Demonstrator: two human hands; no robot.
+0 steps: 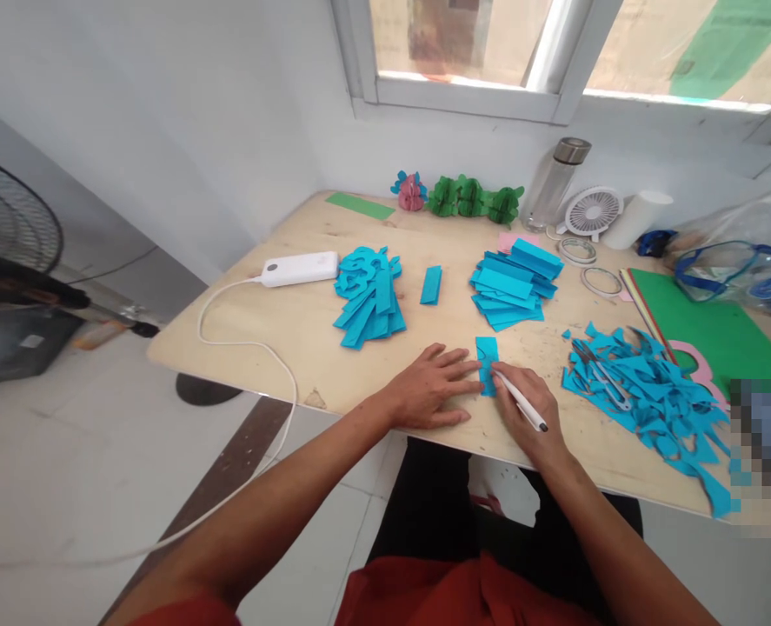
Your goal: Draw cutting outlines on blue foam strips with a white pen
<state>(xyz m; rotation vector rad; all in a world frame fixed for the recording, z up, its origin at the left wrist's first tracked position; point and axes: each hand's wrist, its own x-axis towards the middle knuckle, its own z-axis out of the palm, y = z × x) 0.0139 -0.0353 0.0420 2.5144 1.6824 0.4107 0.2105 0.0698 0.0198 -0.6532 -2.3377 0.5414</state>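
"Where is the piece being handled?"

"The blue paper strip (488,348) lies flat on the wooden counter (339,374), between the fingers of the two hands."

"What are those fingers doing?"

"On the left hand (432,389) they are spread out and grasp nothing; the foremost tips press the strip's left side. On the right hand (529,407) they are curled around a white pen (521,400), its lower end at the strip's right edge. Any mark there is too small for me to read."

"And just past them?"

"Beyond the left fingers sits a lone folded strip (431,285). Beyond the right ones is a loose stack of blue strips (506,283). Farther out and left of the left fingers, more strips fan out in a blue bundle (372,304), with curly cut shapes at its far end."

"To the right?"

"Right of the pen fingers there's a heap of blue scraps (665,404) with scissors (613,387) lying in it, and then a green sheet (730,322) farther off."

"Anything at the outskirts?"

"A white power bank (300,269) with a white cable (255,342), past the bundle from the left fingers. Farthest ahead of both hands' fingers, by the wall, stand green paper ornaments (469,198), a clear bottle (548,191) and a small white fan (594,211)."
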